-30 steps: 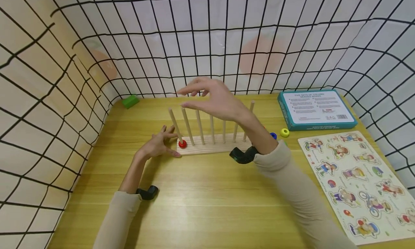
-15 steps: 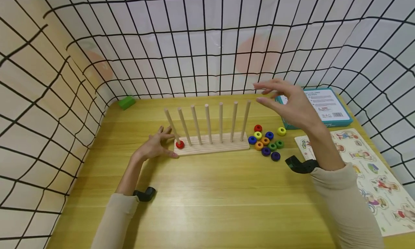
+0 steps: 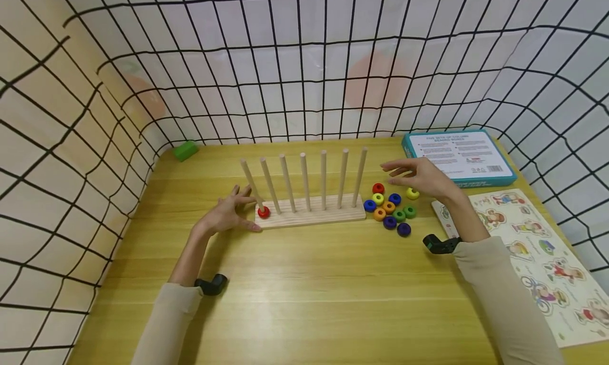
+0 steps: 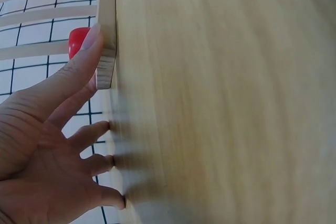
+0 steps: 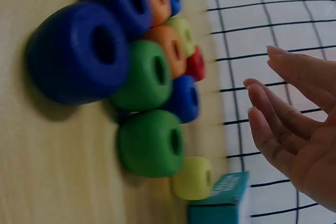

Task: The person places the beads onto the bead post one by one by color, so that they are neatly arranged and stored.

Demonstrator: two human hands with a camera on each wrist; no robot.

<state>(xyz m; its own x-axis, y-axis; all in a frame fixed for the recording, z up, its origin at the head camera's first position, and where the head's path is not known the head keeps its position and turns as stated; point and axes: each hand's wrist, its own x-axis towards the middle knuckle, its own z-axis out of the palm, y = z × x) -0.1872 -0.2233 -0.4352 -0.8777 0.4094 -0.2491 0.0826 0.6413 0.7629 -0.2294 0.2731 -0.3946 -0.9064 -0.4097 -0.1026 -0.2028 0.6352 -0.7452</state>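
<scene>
A wooden peg board (image 3: 309,215) with a row of several upright pegs stands mid-table in the head view. One red bead (image 3: 264,212) sits at the foot of its leftmost peg. My left hand (image 3: 229,213) holds the board's left end between thumb and index finger; the other fingertips rest on the table in the left wrist view. My right hand (image 3: 425,179) hovers with nothing in it, fingers loosely extended, above the loose beads right of the board. Among these are a red bead (image 3: 378,188), a green bead (image 5: 151,144) and a dark blue bead (image 5: 79,53).
A teal box (image 3: 460,156) with a printed white label lies at the back right. Nearer, a picture puzzle board (image 3: 533,259) covers the right side of the table. A green block (image 3: 185,150) lies at the back left. Black grid netting (image 3: 304,64) encloses the back and sides.
My right hand has swung rightward from over the pegs, then come down toward the loose beads. My left hand stays at the board's end, and the red bead stays on its peg.
</scene>
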